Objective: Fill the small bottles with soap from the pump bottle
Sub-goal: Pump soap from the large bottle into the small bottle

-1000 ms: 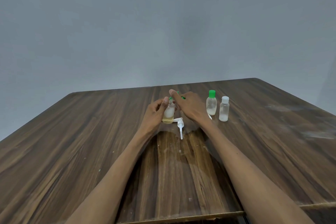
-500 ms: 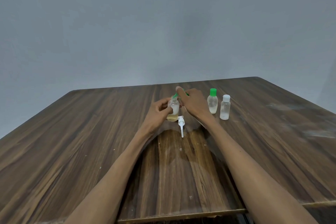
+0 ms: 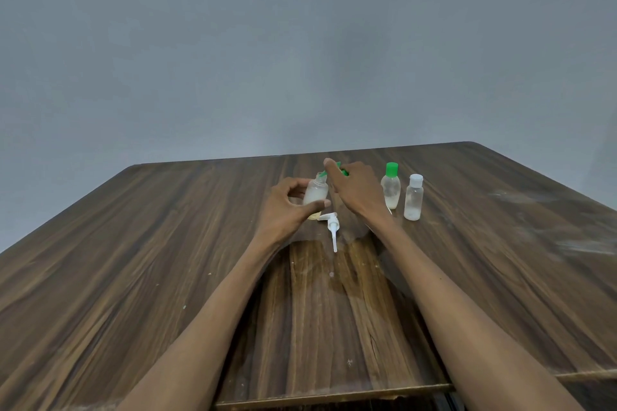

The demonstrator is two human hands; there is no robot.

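Observation:
My left hand (image 3: 287, 207) grips a small clear bottle (image 3: 315, 193), whitish above and yellowish at its base, held slightly tilted above the table. My right hand (image 3: 354, 190) pinches its green cap (image 3: 340, 170) at the bottle's neck; most of the cap is hidden by my fingers. A white pump head (image 3: 332, 227) with its tube lies flat on the table just in front of the bottle. To the right stand a small bottle with a green cap (image 3: 390, 187) and a small bottle with a white cap (image 3: 414, 198), both upright.
The wooden table (image 3: 167, 260) stretches wide to both sides, with a pale smear (image 3: 551, 210) on its right part. Its far edge meets a plain grey wall (image 3: 300, 43). The near edge runs below my forearms.
The bottle in my left hand has risen off the table and tilted slightly. My right hand stays at the green cap on its neck.

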